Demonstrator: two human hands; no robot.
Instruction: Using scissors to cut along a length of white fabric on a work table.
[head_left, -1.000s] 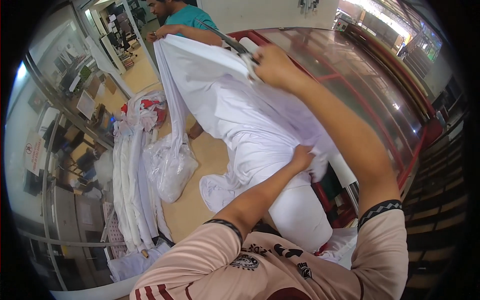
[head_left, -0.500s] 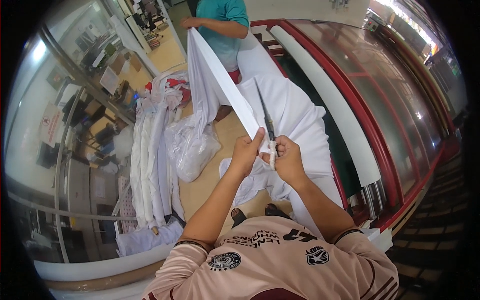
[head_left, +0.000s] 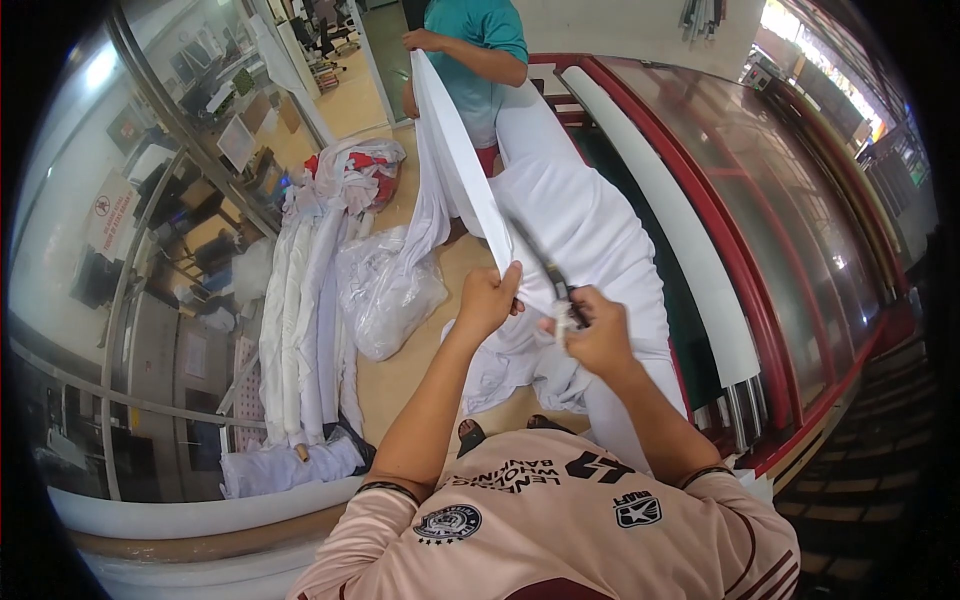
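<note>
My left hand [head_left: 490,300] is closed on the near end of a folded white fabric [head_left: 462,150], thumb on top. The fabric stretches up and away to a co-worker in a teal shirt [head_left: 475,55], whose hand [head_left: 425,40] grips its far end. In my right hand [head_left: 603,332] is a pair of scissors [head_left: 553,275] with pale wrapping on the handle. Their dark blades point up and to the left, smeared by motion, beside the fabric edge. Under my hands lies a heap of loose white fabric [head_left: 590,230].
To the right stands a long red-framed machine [head_left: 720,260] with a white roll [head_left: 665,210] along it. Wrapped fabric rolls [head_left: 300,330] lean on the left, beside a clear plastic bag [head_left: 390,300]. A glass partition [head_left: 130,270] runs along the left side.
My right hand has drawn the scissors right and slightly down, away from my left hand. My left hand still grips the fabric. The view has shifted slightly.
</note>
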